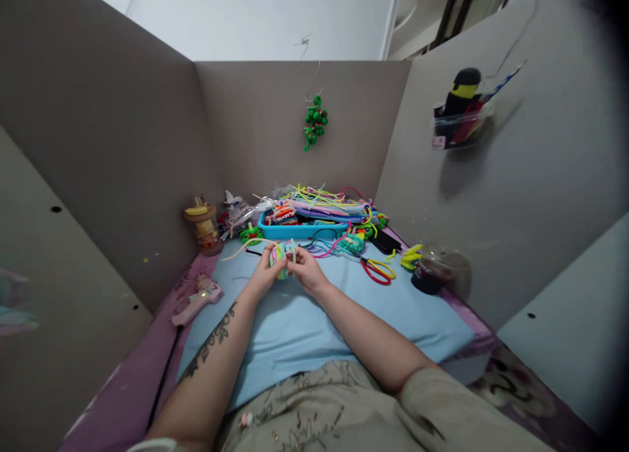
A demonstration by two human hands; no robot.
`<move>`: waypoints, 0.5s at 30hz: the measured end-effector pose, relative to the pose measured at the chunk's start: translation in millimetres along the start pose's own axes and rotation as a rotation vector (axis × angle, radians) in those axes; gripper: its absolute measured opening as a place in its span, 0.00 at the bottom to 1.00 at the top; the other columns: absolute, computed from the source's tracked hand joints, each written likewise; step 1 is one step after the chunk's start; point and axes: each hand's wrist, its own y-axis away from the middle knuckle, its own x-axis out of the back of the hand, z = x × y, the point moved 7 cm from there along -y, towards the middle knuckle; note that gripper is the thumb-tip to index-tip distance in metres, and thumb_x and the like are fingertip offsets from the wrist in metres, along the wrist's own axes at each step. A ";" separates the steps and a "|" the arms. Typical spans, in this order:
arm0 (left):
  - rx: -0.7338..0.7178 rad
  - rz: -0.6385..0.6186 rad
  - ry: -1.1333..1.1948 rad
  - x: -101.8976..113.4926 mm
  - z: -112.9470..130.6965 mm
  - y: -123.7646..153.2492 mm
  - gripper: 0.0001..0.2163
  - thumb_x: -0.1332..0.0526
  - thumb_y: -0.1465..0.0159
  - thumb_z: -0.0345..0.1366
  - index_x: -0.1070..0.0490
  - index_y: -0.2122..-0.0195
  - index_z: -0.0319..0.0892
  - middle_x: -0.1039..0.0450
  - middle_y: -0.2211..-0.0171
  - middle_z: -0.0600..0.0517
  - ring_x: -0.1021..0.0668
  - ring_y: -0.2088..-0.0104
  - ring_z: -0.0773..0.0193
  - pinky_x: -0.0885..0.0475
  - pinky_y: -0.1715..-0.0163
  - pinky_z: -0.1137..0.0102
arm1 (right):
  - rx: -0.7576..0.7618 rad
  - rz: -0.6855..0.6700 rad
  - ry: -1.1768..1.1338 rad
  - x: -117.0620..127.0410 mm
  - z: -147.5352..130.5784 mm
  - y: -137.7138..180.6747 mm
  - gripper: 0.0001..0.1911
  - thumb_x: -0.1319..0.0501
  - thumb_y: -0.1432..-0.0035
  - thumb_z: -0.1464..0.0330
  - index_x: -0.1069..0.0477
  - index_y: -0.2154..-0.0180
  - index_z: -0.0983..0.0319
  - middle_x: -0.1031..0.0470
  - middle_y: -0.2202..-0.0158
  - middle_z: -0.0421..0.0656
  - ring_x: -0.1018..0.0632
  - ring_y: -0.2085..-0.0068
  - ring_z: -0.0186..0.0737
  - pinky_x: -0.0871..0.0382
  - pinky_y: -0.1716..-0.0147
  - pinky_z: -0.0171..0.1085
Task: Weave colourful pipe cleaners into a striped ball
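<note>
Above the middle of the blue cloth (289, 321), a small pastel striped pipe-cleaner piece (279, 259) is held between both hands. My left hand (264, 272) closes round its left side, thumb in front. With thumb and fingers pinched, my right hand (308, 268) grips its right edge. A long pale pipe cleaner (243, 245) sticks out to the left from near the left hand. The fingers hide part of the piece, so its full shape cannot be made out.
Behind the hands stands a blue tray (304, 231) heaped with pipe cleaners (329, 209). Scissors (378, 270) with red and yellow handles lie to the right, near a dark round container (426, 280). At left are a pink glue gun (199, 303) and a lidded cup (205, 229). Grey panels surround the table.
</note>
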 end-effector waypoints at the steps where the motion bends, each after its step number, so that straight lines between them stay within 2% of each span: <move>1: 0.002 0.009 -0.004 0.4 -0.4 -0.3 0.28 0.36 0.44 0.45 0.43 0.45 0.43 0.31 0.58 0.49 0.27 0.60 0.62 0.31 0.60 0.70 | 0.002 0.004 0.011 0.5 0.1 -0.2 0.15 0.33 0.62 0.68 0.34 0.70 0.60 0.29 0.73 0.36 0.30 0.75 0.31 0.37 0.77 0.31; 6: 0.022 0.036 0.026 2.1 -5.4 -1.6 0.29 0.36 0.45 0.46 0.44 0.44 0.45 0.31 0.56 0.50 0.27 0.59 0.62 0.32 0.59 0.70 | 0.060 0.014 0.112 1.5 -4.3 0.2 0.13 0.35 0.62 0.69 0.33 0.69 0.60 0.27 0.72 0.37 0.28 0.71 0.34 0.33 0.73 0.32; 15: 0.009 -0.023 0.034 1.4 -10.2 -2.7 0.33 0.34 0.47 0.41 0.48 0.43 0.45 0.32 0.53 0.48 0.27 0.54 0.59 0.32 0.53 0.65 | 0.109 0.034 0.193 5.3 -2.7 -0.3 0.13 0.35 0.58 0.67 0.34 0.68 0.60 0.29 0.74 0.36 0.28 0.74 0.32 0.33 0.72 0.33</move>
